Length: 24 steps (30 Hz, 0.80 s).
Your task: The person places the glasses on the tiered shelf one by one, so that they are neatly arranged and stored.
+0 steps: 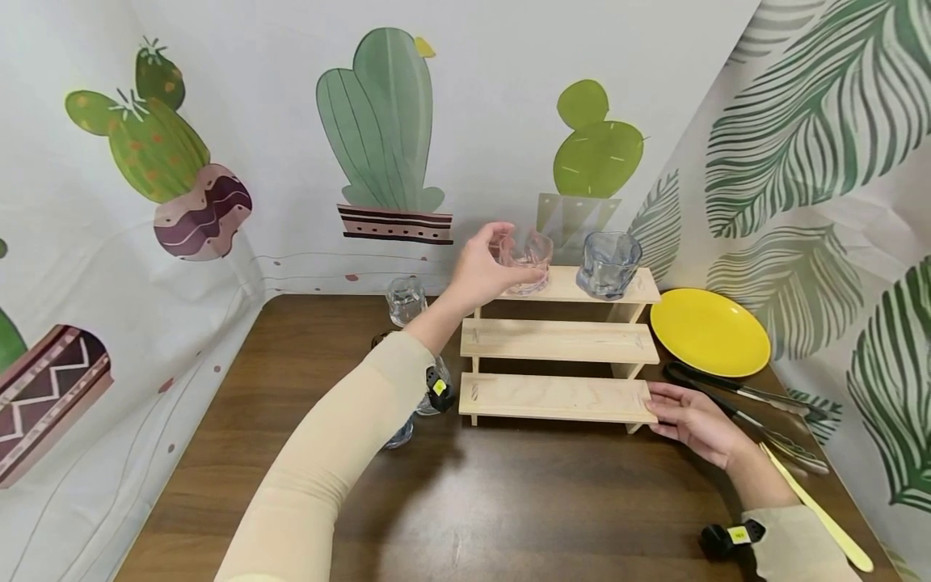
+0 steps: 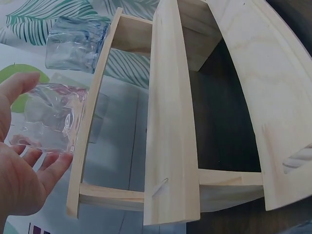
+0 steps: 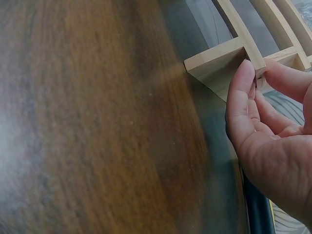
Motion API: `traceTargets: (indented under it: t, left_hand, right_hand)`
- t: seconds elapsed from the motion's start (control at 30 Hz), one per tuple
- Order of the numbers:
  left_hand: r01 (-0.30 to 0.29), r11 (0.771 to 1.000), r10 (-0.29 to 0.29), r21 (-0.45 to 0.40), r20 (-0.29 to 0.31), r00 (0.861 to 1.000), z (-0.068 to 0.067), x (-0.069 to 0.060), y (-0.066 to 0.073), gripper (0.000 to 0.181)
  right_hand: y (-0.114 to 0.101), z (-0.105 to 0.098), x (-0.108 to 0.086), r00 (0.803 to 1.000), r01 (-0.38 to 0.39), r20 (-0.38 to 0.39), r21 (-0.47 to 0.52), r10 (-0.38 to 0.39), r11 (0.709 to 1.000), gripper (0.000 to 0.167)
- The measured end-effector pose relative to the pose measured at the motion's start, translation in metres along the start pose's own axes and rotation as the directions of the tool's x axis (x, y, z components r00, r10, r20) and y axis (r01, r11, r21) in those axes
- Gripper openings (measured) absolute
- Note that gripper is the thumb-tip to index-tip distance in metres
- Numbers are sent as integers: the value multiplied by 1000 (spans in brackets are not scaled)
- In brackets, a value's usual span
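A three-step wooden shelf point(image 1: 558, 339) stands against the back wall. My left hand point(image 1: 486, 271) holds a pinkish clear glass point(image 2: 53, 117) with thumb and fingers around it, at the left part of the top step. To its right on the same step stands a bluish clear glass point(image 1: 609, 265). At the lowest step's right end, my right hand point(image 1: 694, 424) pinches the board, thumb on one face and fingers on the other, as the right wrist view shows.
Several more glasses stand left of the shelf, among them a clear glass point(image 1: 406, 301); my left arm partly hides them. On the right lie a yellow plate point(image 1: 709, 333), black-handled tongs point(image 1: 756, 394) and a long pale-yellow utensil point(image 1: 818, 509) on the wooden table point(image 1: 465, 517).
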<state>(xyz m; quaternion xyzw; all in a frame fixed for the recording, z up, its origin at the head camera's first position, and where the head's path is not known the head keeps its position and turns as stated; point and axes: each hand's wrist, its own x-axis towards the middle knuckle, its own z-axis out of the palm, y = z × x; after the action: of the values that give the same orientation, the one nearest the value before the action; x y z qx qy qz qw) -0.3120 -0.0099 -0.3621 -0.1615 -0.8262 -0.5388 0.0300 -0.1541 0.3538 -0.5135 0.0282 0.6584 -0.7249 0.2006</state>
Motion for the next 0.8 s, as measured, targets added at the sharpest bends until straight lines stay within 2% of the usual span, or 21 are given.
traceTargets:
  t: [0.27,0.47,0.6,0.73,0.8]
  left_hand:
    - [27,999,-28,28,23,999,0,-1,3,91]
    - [30,999,-32,39,56,998,-3,-4,3,95]
    - [-14,1000,14,7,50,999,-11,-9,2,96]
    - [-84,996,85,-41,40,996,-26,-19,5,92]
    - [-101,993,103,-58,39,994,-36,-25,7,88]
  right_hand:
    - [1,0,0,1000,3,2,18,-3,1000,36]
    - [1,0,0,1000,-3,-1,13,3,1000,43]
    - [1,0,1,1000,-3,1,13,3,1000,44]
    - [0,0,1,1000,1,5,19,-1,1000,38]
    - [0,-1,0,1000,4,7,21,-5,1000,35]
